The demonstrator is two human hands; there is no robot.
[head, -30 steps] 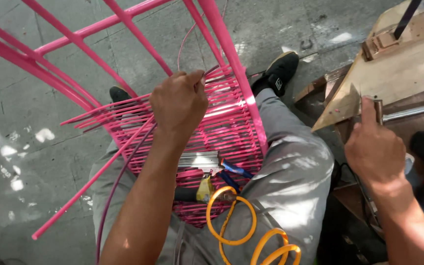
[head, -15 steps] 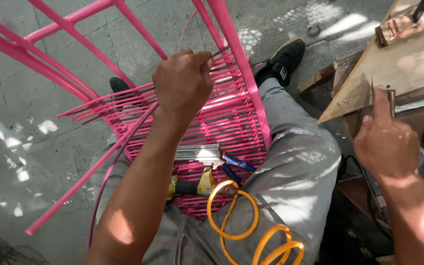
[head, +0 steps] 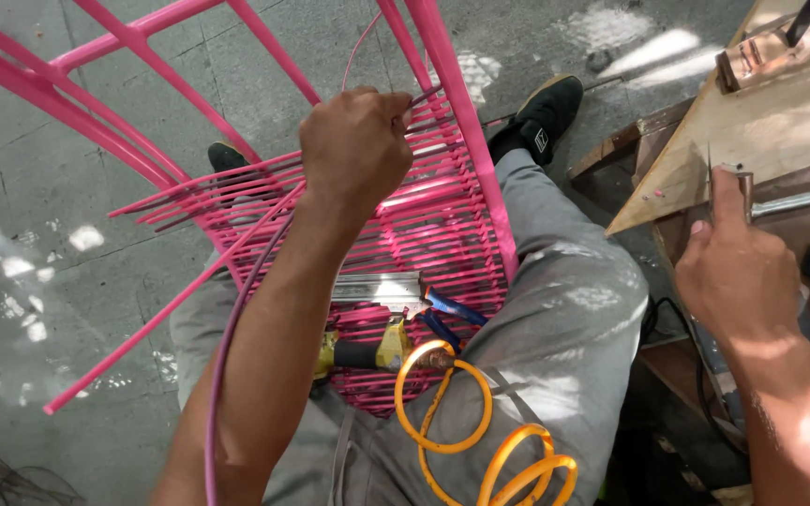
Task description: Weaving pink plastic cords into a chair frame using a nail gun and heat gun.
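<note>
I see a thin pink cord (head: 236,347) pinched at its upper end in the left hand (head: 356,145), which is closed into a fist around it just above the woven seat; from the fist the cord runs down along the forearm toward the bottom edge of the view, and a second strand arcs up past the knuckles between the frame rods. The hand sits against the pink metal chair frame (head: 461,122), whose bars fan out to the left and top, and the woven pink cord panel (head: 433,225) stretches between them, resting over my grey-trousered lap (head: 564,319). On the weave just below the forearm lies a staple-gun-like tool (head: 377,290) with a silvery top and yellow body, blue-handled pliers (head: 452,314) touching its right side, and a coiled orange air hose (head: 480,440) looping down from it across the thigh. The right hand (head: 738,276) is well apart from all this, out at the right, loosely curled with the index finger raised and touching a small metal piece (head: 742,183) at the edge of the wooden bench (head: 761,122) (I cannot tell whether it actually grips anything). A metal rod (head: 803,199) lies along that bench edge. A black shoe (head: 546,112) rests on the grey concrete floor (head: 67,234) beyond the frame.
</note>
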